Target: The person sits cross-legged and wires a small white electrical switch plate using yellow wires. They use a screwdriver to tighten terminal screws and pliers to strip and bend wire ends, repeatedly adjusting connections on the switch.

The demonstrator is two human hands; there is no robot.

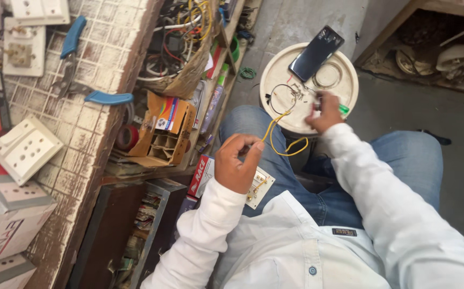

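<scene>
My left hand (236, 162) pinches a yellow wire (279, 135) above my lap, just over a white switch board plate (259, 187) that rests on my jeans. The wire loops toward a round white stool top (280, 75). My right hand (325, 111) reaches to that stool top and grips a green-handled tool (343, 108). A dark phone (316, 52) and a ring of clear tape (328, 76) lie on the stool top, with a black wire loop (282, 92) beside them.
A worn white-painted bench (90, 134) at the left carries white socket plates (25, 149), blue-handled pliers (77, 64) and boxes. Shelves (189, 75) beside it hold tangled wires, a cardboard box (163, 134) and a red tape roll (127, 137). Grey floor (457, 139) lies at the right.
</scene>
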